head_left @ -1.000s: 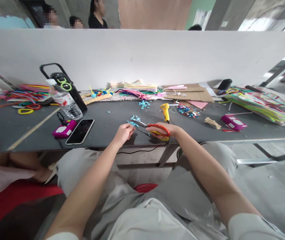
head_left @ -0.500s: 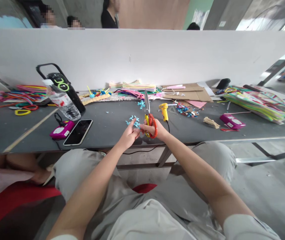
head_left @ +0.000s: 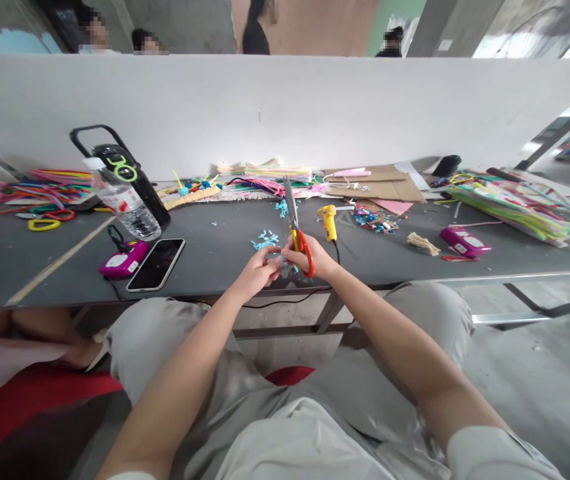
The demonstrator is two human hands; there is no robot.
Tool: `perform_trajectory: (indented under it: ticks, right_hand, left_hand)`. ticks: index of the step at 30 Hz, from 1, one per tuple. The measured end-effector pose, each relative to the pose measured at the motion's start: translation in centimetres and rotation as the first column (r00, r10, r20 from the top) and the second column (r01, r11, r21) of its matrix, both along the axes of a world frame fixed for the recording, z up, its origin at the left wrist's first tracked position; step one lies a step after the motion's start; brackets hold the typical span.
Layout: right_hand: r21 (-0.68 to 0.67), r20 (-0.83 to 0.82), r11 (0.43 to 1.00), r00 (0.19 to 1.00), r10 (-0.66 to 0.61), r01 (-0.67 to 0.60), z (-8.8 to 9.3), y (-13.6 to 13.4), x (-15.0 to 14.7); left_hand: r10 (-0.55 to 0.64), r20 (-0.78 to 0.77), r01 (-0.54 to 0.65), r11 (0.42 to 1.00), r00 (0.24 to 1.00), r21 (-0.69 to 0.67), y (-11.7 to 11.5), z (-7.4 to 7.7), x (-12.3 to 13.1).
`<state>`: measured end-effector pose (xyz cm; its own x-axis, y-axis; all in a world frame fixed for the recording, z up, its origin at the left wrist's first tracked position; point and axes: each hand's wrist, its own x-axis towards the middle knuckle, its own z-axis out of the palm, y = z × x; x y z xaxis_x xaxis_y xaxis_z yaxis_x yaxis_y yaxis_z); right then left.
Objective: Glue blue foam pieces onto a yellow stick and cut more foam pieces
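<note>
My right hand [head_left: 317,255] is closed around scissors [head_left: 302,247] with red and yellow handles, their blades pointing away from me. Its fingertips meet those of my left hand [head_left: 261,268] just above the table's front part. The left fingers are pinched together; what lies between them is too small to make out. Just beyond the left hand is a small heap of light blue cut pieces [head_left: 266,240]. Another blue cluster [head_left: 281,209] lies farther back, by the scissor blades. Right of the scissors rests a yellow hot glue gun [head_left: 329,222] with a black cord.
On the left are a phone [head_left: 157,265], a purple power socket [head_left: 123,260], a water bottle [head_left: 129,207] and a black flask [head_left: 145,190]. Colourful pipe cleaners [head_left: 509,203], cardboard [head_left: 379,183] and a second purple socket [head_left: 465,241] lie to the right. A white partition [head_left: 265,113] stands behind.
The scissors have tilted, their blades swinging a little to the left. My left fingers have drawn from above the blue heap into a pinch against the right fingertips.
</note>
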<state>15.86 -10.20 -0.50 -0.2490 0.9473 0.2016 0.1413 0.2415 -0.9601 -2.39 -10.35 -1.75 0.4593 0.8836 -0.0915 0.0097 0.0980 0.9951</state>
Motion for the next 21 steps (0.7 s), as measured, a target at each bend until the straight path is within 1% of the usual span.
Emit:
perform_trajectory:
  ticks: [2,6,8,11,14,16,18,21]
  right_hand:
    - [-0.019,0.02,1.0,1.0,-0.019,0.019,0.2,0.0,0.3]
    - [-0.02,0.04,1.0,0.999,-0.02,0.021,0.2,0.0,0.4]
    - [-0.019,0.027,1.0,0.999,-0.022,0.023,0.0,0.2,0.4]
    - [-0.048,0.044,0.997,0.997,-0.065,0.067,-0.1,0.4,0.6]
    - [-0.063,0.175,0.995,0.982,-0.065,0.077,0.2,0.6,1.8]
    - [-0.077,0.276,0.996,0.961,-0.016,0.038,0.5,0.6,2.9]
    - [-0.121,0.348,0.993,0.936,0.054,-0.012,0.8,0.5,3.8]
    - [-0.186,0.449,0.981,0.882,0.142,-0.063,1.4,0.1,4.4]
  left_hand:
    - [-0.002,-0.009,0.002,1.0,1.0,-0.006,-0.1,0.0,0.0]
    - [-0.052,-0.029,0.052,0.998,0.998,-0.021,-0.3,-0.1,0.0]
    - [-0.034,-0.028,0.034,0.999,0.999,-0.001,-0.1,-0.1,-0.1]
    - [0.099,-0.015,-0.097,0.992,0.995,0.074,0.7,-0.1,-0.8]
    - [0.256,0.043,-0.259,0.953,0.966,0.154,2.0,0.1,-1.9]
    - [0.322,0.099,-0.334,0.927,0.942,0.169,2.8,0.3,-2.6]
    - [0.375,0.126,-0.391,0.906,0.919,0.161,3.4,0.4,-3.0]
    - [0.422,0.135,-0.439,0.885,0.897,0.153,3.8,0.6,-3.3]
